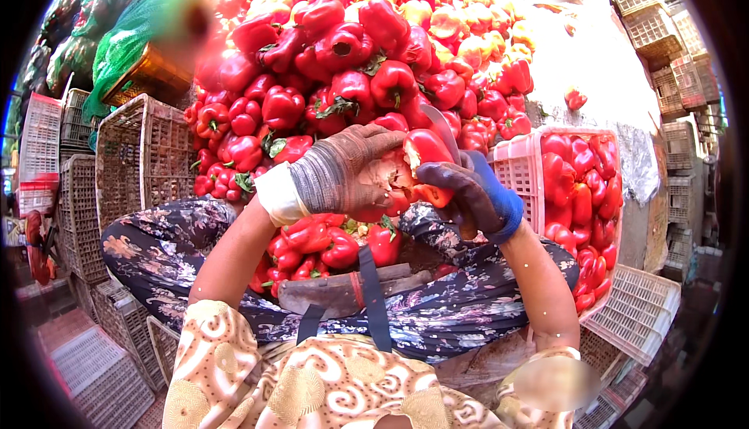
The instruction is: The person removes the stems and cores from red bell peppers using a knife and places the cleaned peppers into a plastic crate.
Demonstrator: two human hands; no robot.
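My left hand (335, 170), in a worn brown glove with a striped grey cuff, is closed around a red bell pepper. The pepper (426, 147) is cut open, and its pale inside shows between my hands. A dark glove with a blue cuff covers my right hand (474, 195), which is closed on a knife. The knife's blade (443, 128) rises past the pepper's right side; its handle is hidden in the glove. My right fingers also press against the pepper's red lower edge. Whole red bell peppers (283, 107) are heaped just beyond both hands.
At right stands a pink crate (521, 170) full of red peppers. More peppers (339, 248) lie between my legs beside a wooden board (328, 292). Plastic crates (125, 156) stand at left, others (636, 312) at right. Green netting (129, 39) covers a pile at back left.
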